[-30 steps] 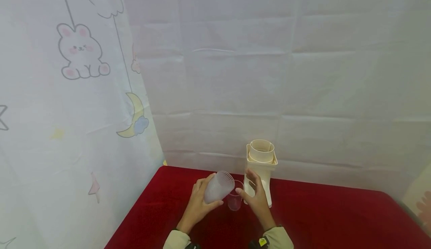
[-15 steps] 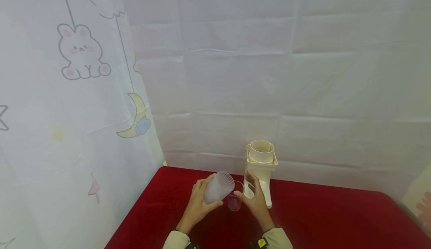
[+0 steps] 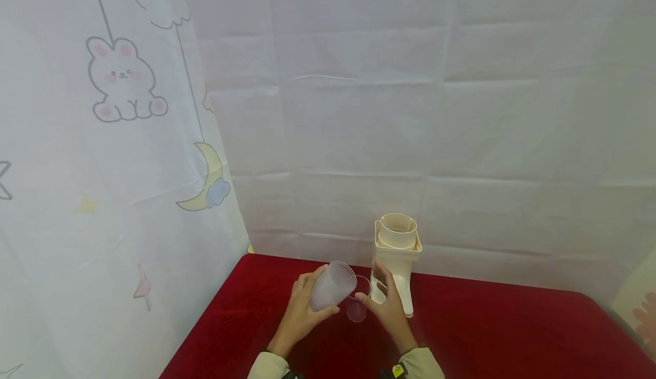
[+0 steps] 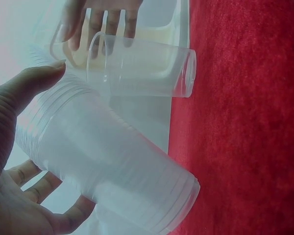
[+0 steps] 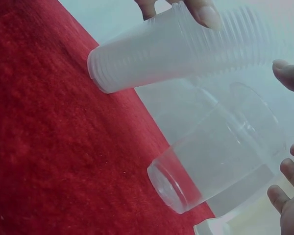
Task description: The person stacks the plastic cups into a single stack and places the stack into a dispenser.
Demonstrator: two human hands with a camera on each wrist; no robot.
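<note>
My left hand (image 3: 299, 315) grips a stack of clear plastic cups (image 3: 330, 291), thumb on one side and fingers on the other. The stack is tilted, its mouth leaning up to the right. Just right of it a single clear plastic cup (image 3: 356, 310) stands upright on the red cloth, partly overlapped by the stack in the head view. My right hand (image 3: 393, 313) is beside that cup, thumb and fingers spread apart. In the right wrist view the cup (image 5: 210, 156) stands between stack and hand, and the fingers (image 5: 291, 171) are a little away from its rim.
Behind my right hand stands a cream plastic holder (image 3: 397, 254) with a round opening on top, partly hidden by the fingers. Red cloth (image 3: 492, 333) covers the table. A pale wall sheet (image 3: 328, 128) hangs behind it, with a printed sheet on the left.
The right thumb has shifted slightly left and down, nearer the single cup. The left hand and its stack of cups stay almost still.
</note>
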